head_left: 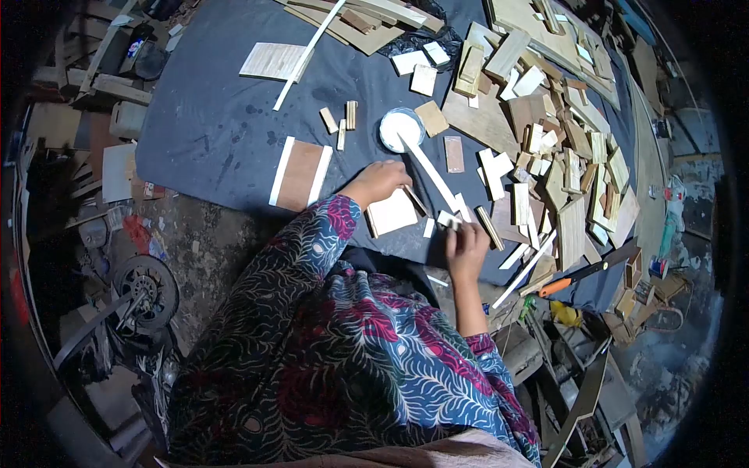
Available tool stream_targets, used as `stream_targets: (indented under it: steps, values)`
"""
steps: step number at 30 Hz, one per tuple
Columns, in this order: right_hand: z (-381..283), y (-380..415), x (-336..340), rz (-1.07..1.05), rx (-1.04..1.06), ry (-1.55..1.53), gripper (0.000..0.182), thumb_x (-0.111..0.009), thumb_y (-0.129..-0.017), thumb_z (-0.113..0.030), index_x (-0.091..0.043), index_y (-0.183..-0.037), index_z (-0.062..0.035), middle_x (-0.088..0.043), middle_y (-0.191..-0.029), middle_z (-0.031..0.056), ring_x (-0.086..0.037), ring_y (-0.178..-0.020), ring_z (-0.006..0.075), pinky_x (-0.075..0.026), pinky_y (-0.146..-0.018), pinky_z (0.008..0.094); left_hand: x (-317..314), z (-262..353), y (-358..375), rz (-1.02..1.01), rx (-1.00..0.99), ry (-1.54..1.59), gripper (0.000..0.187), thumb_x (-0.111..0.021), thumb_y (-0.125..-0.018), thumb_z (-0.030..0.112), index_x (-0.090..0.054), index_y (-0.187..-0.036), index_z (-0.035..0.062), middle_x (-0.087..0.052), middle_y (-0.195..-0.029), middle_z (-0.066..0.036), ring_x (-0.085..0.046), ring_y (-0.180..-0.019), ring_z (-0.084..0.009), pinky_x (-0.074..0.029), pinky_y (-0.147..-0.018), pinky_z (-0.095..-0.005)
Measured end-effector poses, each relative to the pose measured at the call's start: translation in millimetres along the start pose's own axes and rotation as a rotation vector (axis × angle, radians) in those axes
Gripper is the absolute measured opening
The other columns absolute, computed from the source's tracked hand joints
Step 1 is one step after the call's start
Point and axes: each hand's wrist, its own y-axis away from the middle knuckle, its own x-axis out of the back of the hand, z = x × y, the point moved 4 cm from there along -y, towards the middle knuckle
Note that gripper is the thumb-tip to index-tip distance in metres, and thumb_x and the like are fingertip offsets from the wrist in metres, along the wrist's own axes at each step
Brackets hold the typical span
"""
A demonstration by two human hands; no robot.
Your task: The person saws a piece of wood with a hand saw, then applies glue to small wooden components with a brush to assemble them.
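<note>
My left hand point(378, 182) curls over the top edge of a pale square board point(394, 212), its fingers closed on a thin brown wood strip point(417, 200) along the board's right side. My right hand point(466, 248) is to the right with fingers pinched at a small white wood piece point(447, 219); its fingertips are partly hidden. A long pale stick point(429, 175) leans out of a round tub of white paste point(401, 128), its lower end near my right hand. Left of my left hand lies a brown panel with white side strips point(301, 173).
A large heap of wood offcuts point(573, 156) covers the right of the dark cloth point(218, 117). An orange-handled saw point(573, 278) lies at the front right. Small blocks point(350, 115) and a striped board point(273, 61) lie farther back. A wheel point(145, 296) stands on the floor at left.
</note>
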Motion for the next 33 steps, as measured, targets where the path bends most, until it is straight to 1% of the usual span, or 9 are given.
stream_targets:
  steps: [1,3,9,12,15,18,21,31,33]
  values:
    - [-7.4,-1.6,-6.6,-0.016,0.023,-0.081,0.027,-0.065,-0.071,-0.014,-0.057,-0.094,-0.0017,-0.055,-0.092,0.0172,-0.050,-0.085,0.0339,-0.041,-0.076,0.0420,1.1,0.5,-0.2,-0.002,0.006,-0.003,0.013,-0.055,-0.077,0.013,-0.064,-0.087,0.0114,-0.054,-0.084,-0.007,-0.052,-0.089,-0.0267,-0.042,-0.077,-0.0376]
    - [-7.8,3.8,-42.7,-0.244,-0.235,-0.433,0.033,-0.065,-0.073,-0.015,-0.055,-0.100,0.0011,-0.054,-0.098,0.0212,-0.050,-0.093,0.0382,-0.039,-0.083,0.0419,2.0,0.9,-0.9,-0.004,0.014,-0.008,0.013,-0.055,-0.077,0.013,-0.064,-0.087,0.0112,-0.054,-0.083,-0.007,-0.052,-0.088,-0.0269,-0.042,-0.076,-0.0376]
    - [-27.2,-9.5,-66.5,-0.370,-0.283,-0.356,0.020,-0.062,-0.073,-0.010,-0.060,-0.087,0.0041,-0.058,-0.082,0.0219,-0.055,-0.078,0.0372,-0.045,-0.072,0.0402,5.8,-0.8,-1.6,0.036,0.024,0.076,0.018,-0.056,-0.076,0.008,-0.061,-0.093,0.0080,-0.056,-0.085,-0.010,-0.054,-0.086,-0.0287,-0.043,-0.075,-0.0384]
    - [-28.7,-4.2,-62.1,-0.237,-0.255,-0.433,0.014,-0.058,-0.074,-0.007,-0.060,-0.081,0.0052,-0.058,-0.073,0.0221,-0.056,-0.069,0.0367,-0.046,-0.064,0.0398,2.3,-14.3,1.6,0.130,0.218,0.406,0.020,-0.054,-0.077,0.005,-0.059,-0.097,0.0026,-0.059,-0.089,-0.016,-0.056,-0.083,-0.0317,-0.044,-0.073,-0.0360]
    - [-22.8,7.3,-71.4,-0.278,-0.285,-0.439,0.015,-0.058,-0.076,-0.007,-0.060,-0.083,0.0058,-0.059,-0.069,0.0192,-0.058,-0.062,0.0302,-0.047,-0.060,0.0368,-0.7,-12.8,4.1,0.137,0.074,0.294,0.017,-0.054,-0.077,0.005,-0.060,-0.093,0.0016,-0.060,-0.088,-0.016,-0.056,-0.081,-0.0312,-0.045,-0.072,-0.0354]
    - [-3.6,20.5,-92.2,-0.308,-0.698,-0.766,0.018,-0.060,-0.080,-0.010,-0.061,-0.086,0.0064,-0.059,-0.064,0.0065,-0.053,-0.055,0.0109,-0.045,-0.052,0.0270,-3.3,-10.7,4.9,0.087,0.184,0.470,0.016,-0.055,-0.078,0.007,-0.061,-0.092,0.0015,-0.061,-0.086,-0.015,-0.058,-0.078,-0.0289,-0.046,-0.071,-0.0339]
    - [-2.4,23.2,-93.1,-0.374,-0.859,-0.956,0.018,-0.060,-0.082,-0.011,-0.061,-0.088,0.0057,-0.058,-0.064,0.0046,-0.051,-0.052,0.0091,-0.043,-0.049,0.0237,-11.3,-13.4,2.1,0.108,0.242,0.559,0.018,-0.057,-0.078,0.008,-0.061,-0.094,0.0023,-0.062,-0.082,-0.014,-0.059,-0.075,-0.0248,-0.046,-0.069,-0.0314]
    - [-5.8,27.2,-98.9,-0.453,-0.870,-0.988,0.020,-0.060,-0.081,-0.012,-0.060,-0.089,0.0062,-0.060,-0.067,0.0055,-0.054,-0.056,0.0115,-0.044,-0.052,0.0242,-20.2,-14.0,2.6,0.109,0.308,0.589,0.027,-0.064,-0.074,0.009,-0.061,-0.100,0.0042,-0.062,-0.079,-0.011,-0.059,-0.072,-0.0189,-0.046,-0.068,-0.0290]
    - [-10.0,16.7,-88.0,-0.301,-0.566,-0.718,0.024,-0.059,-0.079,-0.009,-0.058,-0.096,0.0069,-0.062,-0.081,0.0132,-0.059,-0.072,0.0222,-0.047,-0.067,0.0303,-16.7,-8.8,2.8,0.093,0.265,0.582,0.032,-0.062,-0.074,0.007,-0.058,-0.105,0.0030,-0.062,-0.080,-0.012,-0.059,-0.072,-0.0204,-0.046,-0.068,-0.0298]
